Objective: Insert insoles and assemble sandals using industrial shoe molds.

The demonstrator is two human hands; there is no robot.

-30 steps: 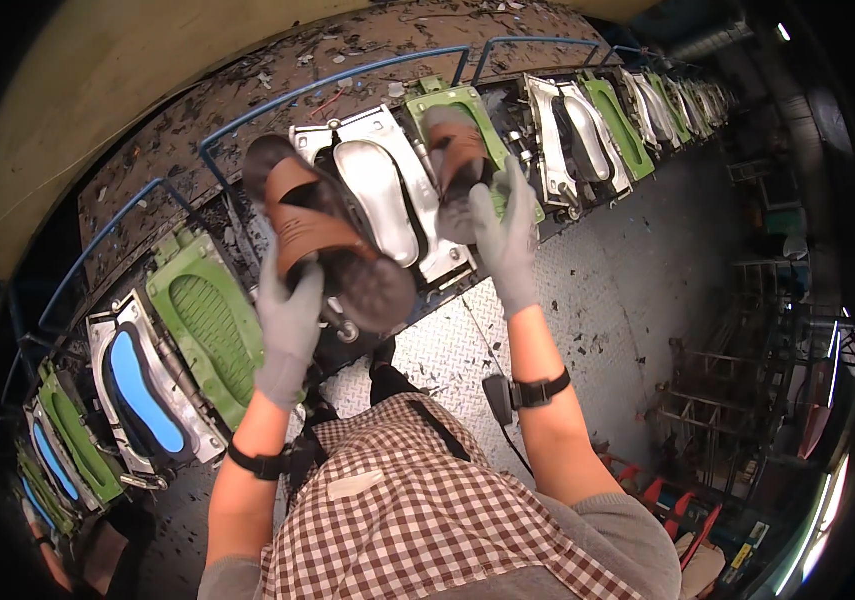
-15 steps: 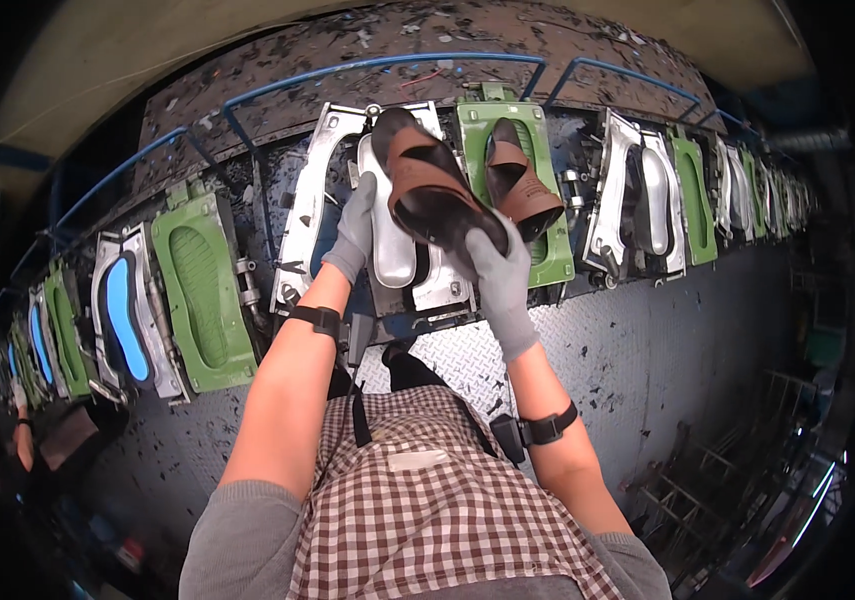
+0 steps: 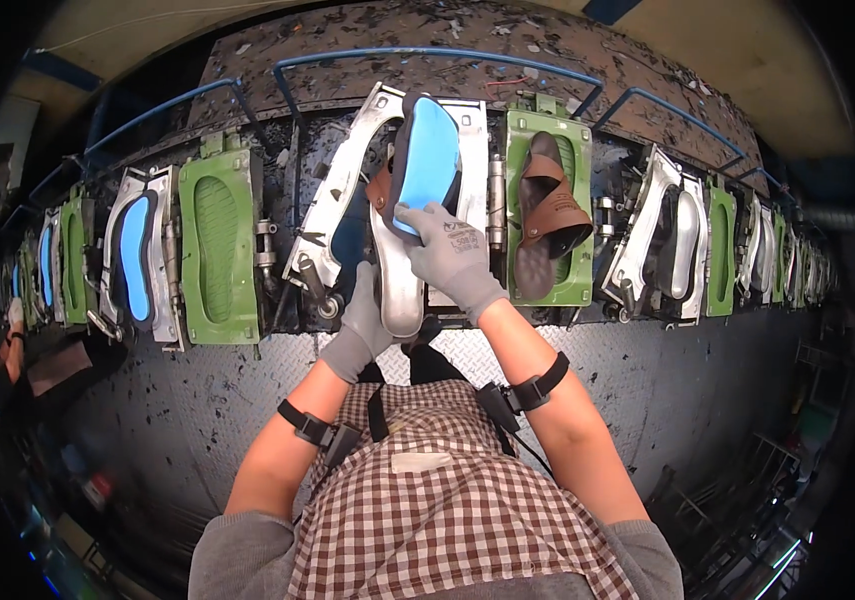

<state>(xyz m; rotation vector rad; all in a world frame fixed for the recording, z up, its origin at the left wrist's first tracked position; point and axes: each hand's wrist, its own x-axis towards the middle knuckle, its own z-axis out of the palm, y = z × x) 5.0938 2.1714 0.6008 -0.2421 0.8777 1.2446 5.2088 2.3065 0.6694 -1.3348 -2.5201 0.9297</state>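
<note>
A sandal with brown straps and a blue underside is gripped near its lower end by my gloved right hand. It is turned underside up, over the upper part of a silver metal shoe last; part of a brown strap shows at its left edge. My gloved left hand is closed against the left side of the last's lower end, with some fingers hidden behind it. Another brown-strapped sandal rests upright on the green mould half to the right. Behind the last stands an open silver mould frame.
A row of similar stations runs left and right, with a green mould plate and a blue-soled piece on the left. Blue rails run behind, before a scrap-strewn surface. Another person's hand shows far left.
The sandal has been flipped, from straps facing up to blue underside showing. My left hand has come down to the last's lower end. The view has shifted left.
</note>
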